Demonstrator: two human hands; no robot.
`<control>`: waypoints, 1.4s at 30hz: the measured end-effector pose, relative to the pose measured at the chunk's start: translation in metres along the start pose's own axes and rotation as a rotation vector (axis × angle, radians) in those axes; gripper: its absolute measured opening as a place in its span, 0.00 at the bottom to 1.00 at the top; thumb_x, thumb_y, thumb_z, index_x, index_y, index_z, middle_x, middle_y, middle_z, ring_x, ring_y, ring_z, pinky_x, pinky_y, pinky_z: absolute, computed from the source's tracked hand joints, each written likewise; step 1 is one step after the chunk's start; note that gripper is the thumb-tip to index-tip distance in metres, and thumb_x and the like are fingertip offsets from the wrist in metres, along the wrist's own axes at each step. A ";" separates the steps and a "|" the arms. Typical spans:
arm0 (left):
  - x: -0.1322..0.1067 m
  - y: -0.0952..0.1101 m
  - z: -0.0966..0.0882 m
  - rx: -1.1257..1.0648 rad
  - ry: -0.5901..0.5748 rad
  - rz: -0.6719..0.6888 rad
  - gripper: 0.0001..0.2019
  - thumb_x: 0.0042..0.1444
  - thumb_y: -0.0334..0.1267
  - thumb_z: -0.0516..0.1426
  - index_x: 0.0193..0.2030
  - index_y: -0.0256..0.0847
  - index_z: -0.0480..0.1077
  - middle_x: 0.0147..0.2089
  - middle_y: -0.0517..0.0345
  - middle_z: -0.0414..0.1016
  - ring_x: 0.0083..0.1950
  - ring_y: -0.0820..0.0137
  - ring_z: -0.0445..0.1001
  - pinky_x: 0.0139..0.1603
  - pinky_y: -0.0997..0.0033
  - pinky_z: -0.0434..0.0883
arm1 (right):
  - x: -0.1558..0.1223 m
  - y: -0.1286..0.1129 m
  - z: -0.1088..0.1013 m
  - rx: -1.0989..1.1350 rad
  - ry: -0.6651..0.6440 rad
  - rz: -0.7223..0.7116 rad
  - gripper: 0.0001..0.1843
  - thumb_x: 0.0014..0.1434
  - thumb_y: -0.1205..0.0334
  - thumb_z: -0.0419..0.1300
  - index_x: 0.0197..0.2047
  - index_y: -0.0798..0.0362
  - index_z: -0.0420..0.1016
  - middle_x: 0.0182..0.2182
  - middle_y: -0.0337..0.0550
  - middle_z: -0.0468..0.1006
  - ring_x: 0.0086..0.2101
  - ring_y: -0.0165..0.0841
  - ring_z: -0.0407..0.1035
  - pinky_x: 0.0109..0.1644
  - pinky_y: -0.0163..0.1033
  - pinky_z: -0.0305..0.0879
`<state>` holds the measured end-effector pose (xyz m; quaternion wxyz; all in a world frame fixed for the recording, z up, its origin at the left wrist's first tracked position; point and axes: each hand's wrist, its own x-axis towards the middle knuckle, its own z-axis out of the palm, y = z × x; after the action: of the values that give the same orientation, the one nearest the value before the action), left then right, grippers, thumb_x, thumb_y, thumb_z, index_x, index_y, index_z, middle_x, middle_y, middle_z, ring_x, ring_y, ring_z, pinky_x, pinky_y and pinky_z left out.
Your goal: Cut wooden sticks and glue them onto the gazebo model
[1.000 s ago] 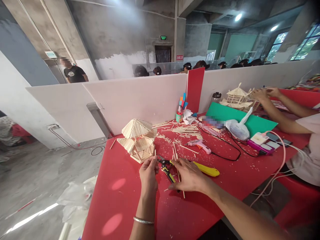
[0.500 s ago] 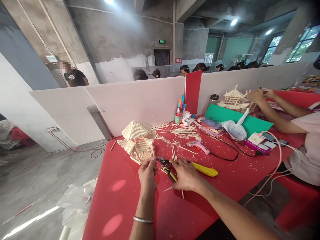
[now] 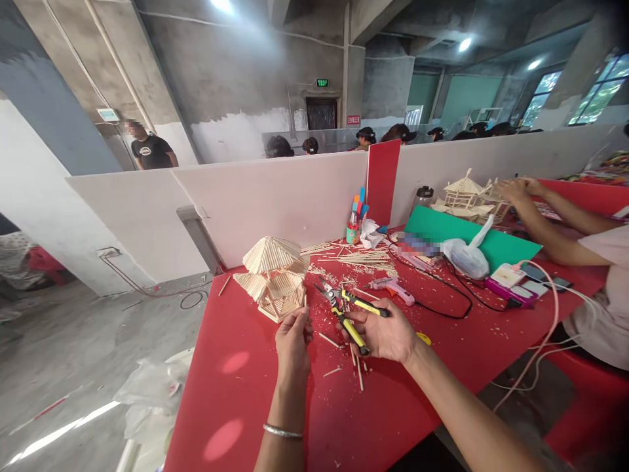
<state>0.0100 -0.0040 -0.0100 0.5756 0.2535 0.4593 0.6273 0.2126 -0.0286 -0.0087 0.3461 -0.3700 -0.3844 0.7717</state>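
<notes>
My left hand (image 3: 293, 337) is closed in a pinch, with a short thin wooden stick (image 3: 305, 301) standing up from its fingertips. Just behind it sits a small tiered pavilion model (image 3: 273, 278) built of thin sticks. My right hand (image 3: 390, 335), palm turned up, holds a pair of cutting pliers (image 3: 350, 330) with yellow-and-black handles. The handles are spread and the jaws point up and left, apart from the stick. Mostly hidden behind my right hand, a yellow cutter knife (image 3: 423, 338) lies on the red tabletop (image 3: 255, 400).
Loose sticks (image 3: 366, 257) and shavings lie behind the pliers. A pink glue gun (image 3: 396, 290) trails a black cable. Farther right are a green board (image 3: 472, 239), a knotted plastic bag (image 3: 466, 257) and a power strip (image 3: 511, 288). A co-worker's hands (image 3: 518, 189) are beside another stick model.
My right hand has lifted the cutting pliers off the table and turned palm up; their handles have spread apart. My left hand stays near the model with the stick.
</notes>
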 end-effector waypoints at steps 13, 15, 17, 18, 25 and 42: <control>-0.001 0.001 0.000 -0.013 -0.008 0.015 0.17 0.32 0.44 0.72 0.24 0.36 0.73 0.19 0.64 0.65 0.20 0.80 0.59 0.21 0.78 0.55 | 0.014 0.018 0.019 0.306 -0.256 -0.145 0.34 0.43 0.46 0.54 0.54 0.49 0.62 0.51 0.53 0.74 0.55 0.46 0.66 0.59 0.58 0.59; -0.001 0.001 0.000 -0.017 -0.011 0.015 0.18 0.32 0.44 0.72 0.25 0.36 0.74 0.19 0.64 0.66 0.20 0.80 0.58 0.21 0.78 0.55 | 0.015 0.017 0.022 0.329 -0.272 -0.155 0.34 0.43 0.47 0.55 0.54 0.49 0.62 0.51 0.53 0.74 0.55 0.46 0.66 0.58 0.58 0.59; -0.001 0.001 -0.001 -0.023 -0.012 0.010 0.18 0.32 0.44 0.73 0.26 0.36 0.74 0.18 0.65 0.65 0.19 0.80 0.59 0.21 0.78 0.56 | 0.016 0.017 0.025 0.325 -0.289 -0.160 0.34 0.44 0.47 0.56 0.55 0.49 0.63 0.52 0.54 0.74 0.54 0.46 0.67 0.58 0.57 0.59; -0.001 0.001 -0.001 -0.026 -0.016 0.008 0.18 0.32 0.45 0.73 0.26 0.36 0.74 0.18 0.65 0.65 0.19 0.80 0.59 0.21 0.78 0.56 | 0.016 0.017 0.027 0.316 -0.299 -0.160 0.35 0.44 0.46 0.57 0.55 0.50 0.63 0.52 0.54 0.74 0.54 0.46 0.67 0.58 0.58 0.59; -0.005 0.005 0.000 -0.023 -0.089 0.034 0.17 0.37 0.45 0.72 0.28 0.37 0.75 0.19 0.65 0.65 0.19 0.78 0.62 0.21 0.77 0.60 | 0.022 0.016 0.033 0.383 -0.429 -0.175 0.38 0.47 0.37 0.60 0.55 0.50 0.63 0.54 0.55 0.73 0.54 0.45 0.67 0.58 0.55 0.59; -0.005 -0.001 0.000 -0.088 -0.181 -0.150 0.20 0.34 0.45 0.73 0.32 0.38 0.74 0.28 0.58 0.77 0.24 0.71 0.73 0.16 0.80 0.60 | 0.045 0.027 0.035 0.248 -0.281 -0.146 0.23 0.51 0.50 0.68 0.45 0.57 0.76 0.39 0.52 0.80 0.40 0.42 0.76 0.43 0.46 0.72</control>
<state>0.0114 -0.0094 -0.0100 0.6707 0.2484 0.3952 0.5765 0.1545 -0.0164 -0.0300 0.3869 -0.1844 -0.3566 0.8301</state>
